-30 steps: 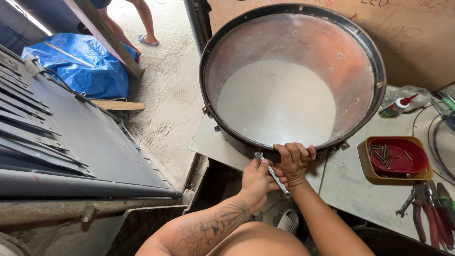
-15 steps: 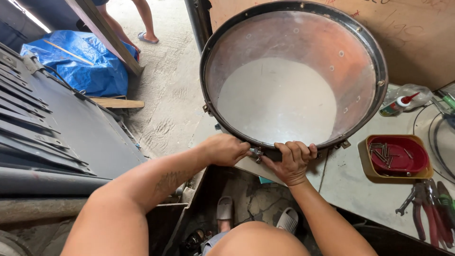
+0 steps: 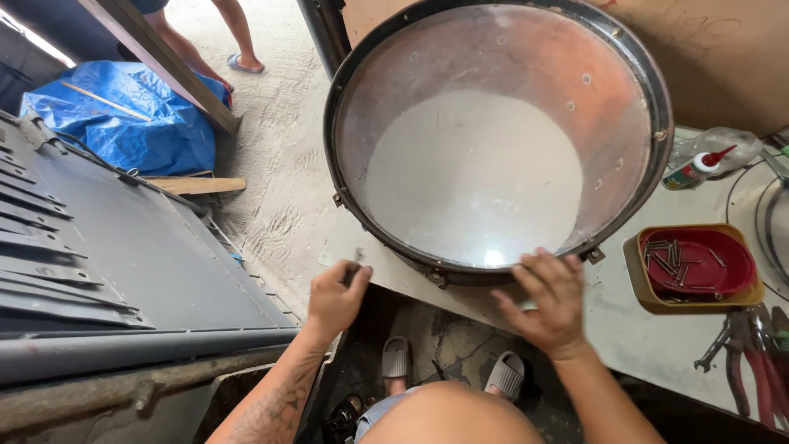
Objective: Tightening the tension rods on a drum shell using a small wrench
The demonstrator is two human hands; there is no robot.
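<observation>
Black-rimmed drum (image 3: 493, 140), copper-toned inside; red tray (image 3: 699, 267); blue tarp (image 3: 123, 123)

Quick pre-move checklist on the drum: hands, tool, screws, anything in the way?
1. Right hand steadying the drum at its near rim: ok.
2. Left hand gripping a small metal tool: ok; tool type cannot tell.
3. Drum seated flat on the table: cannot tell, it sits tilted.
4. Screws at hand in the red tray: ok.
5. Pliers within reach at right: ok.
</observation>
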